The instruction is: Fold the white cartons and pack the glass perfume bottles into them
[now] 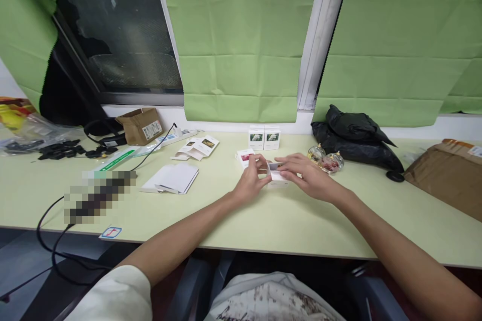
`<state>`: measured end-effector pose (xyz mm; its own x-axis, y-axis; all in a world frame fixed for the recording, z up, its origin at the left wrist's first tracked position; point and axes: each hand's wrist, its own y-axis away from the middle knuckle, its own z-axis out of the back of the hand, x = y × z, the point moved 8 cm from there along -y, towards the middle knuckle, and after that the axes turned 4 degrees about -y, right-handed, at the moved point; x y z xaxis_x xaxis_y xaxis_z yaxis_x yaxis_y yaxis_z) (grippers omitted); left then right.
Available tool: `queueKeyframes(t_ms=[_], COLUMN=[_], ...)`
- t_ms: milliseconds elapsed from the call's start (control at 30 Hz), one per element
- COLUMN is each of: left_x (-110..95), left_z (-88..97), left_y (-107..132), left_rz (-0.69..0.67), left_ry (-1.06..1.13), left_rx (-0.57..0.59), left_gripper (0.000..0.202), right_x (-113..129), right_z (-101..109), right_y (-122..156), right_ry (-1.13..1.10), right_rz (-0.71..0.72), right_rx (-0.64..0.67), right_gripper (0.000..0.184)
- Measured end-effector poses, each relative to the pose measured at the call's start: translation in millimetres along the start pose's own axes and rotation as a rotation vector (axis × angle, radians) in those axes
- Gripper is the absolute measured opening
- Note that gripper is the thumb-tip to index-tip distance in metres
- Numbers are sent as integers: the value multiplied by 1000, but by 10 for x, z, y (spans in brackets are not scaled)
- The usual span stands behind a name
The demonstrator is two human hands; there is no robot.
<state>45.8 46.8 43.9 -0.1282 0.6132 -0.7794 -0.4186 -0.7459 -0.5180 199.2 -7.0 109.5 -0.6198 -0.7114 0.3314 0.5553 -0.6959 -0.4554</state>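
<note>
A small white cardboard box (277,181) stands on the table in front of me, its top open. My left hand (251,179) pinches its left side, with the thumb low and the fingertips at the upper edge. My right hand (307,174) is at the box's right side, its fingers bent over the opening and the thumb against the wall. What lies inside is mostly hidden by my fingers. Just behind my left hand lies a white card carton with a pink flower picture (245,156). Ornate clear glass baubles (332,162) sit beyond my right hand.
Two closed white boxes (264,138) stand at the back. To the left lie flattened white cartons (173,179), printed cartons (198,147), a brown box (141,128) and black cables (50,205). Black plastic bags (354,140) and a large brown carton (448,175) are on the right.
</note>
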Motion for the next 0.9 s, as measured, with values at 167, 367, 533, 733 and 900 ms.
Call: queueKeyframes(t_ms=[167, 367, 533, 733, 900], left_x=[-12, 1, -21, -16, -57], left_z=[-11, -34, -31, -21, -23], left_y=[20, 73, 67, 83, 108], left_rz=[-85, -210, -193, -185, -313], left_ry=[-91, -130, -110, -147, -153], left_rx=[4, -30, -18, -2, -18], left_gripper=[51, 51, 49, 47, 47], right_x=[-130, -167, -212, -193, -84], right_z=[147, 191, 65, 18, 31], right_y=[125, 357, 409, 401, 428], right_ry=[-127, -96, -76, -69, -58], right_rz=[-112, -67, -63, -82, 26], right_rx=[-193, -381, -334, -289, -268], right_gripper=[30, 21, 26, 28, 27])
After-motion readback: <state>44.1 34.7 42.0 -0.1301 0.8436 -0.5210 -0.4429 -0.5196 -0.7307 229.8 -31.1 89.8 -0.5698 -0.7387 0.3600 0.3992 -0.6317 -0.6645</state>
